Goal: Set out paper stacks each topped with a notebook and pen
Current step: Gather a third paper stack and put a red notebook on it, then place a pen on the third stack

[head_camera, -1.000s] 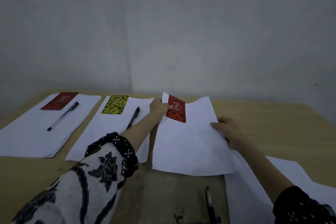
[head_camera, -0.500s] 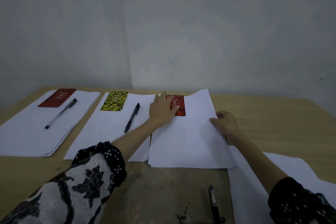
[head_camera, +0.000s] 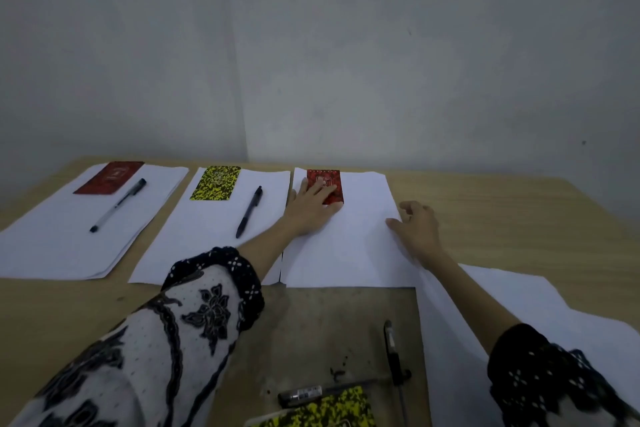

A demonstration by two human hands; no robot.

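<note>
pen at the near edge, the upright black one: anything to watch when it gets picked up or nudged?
The black pen is slim and round-bodied, so a nudge would probably roll it on the bare table, though its clip might stop it. It looks rigid and light, likely fine for a two-finger pinch. It lies close to the loose paper sheets, so a sideways push could slide it onto them.

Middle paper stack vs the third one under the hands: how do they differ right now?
The middle stack carries a yellow notebook; the third stack carries a red notebook. The middle stack has a pen; the third has none. Nobody touches the middle stack; the left hand presses the red notebook. Both are white sheets.
</note>
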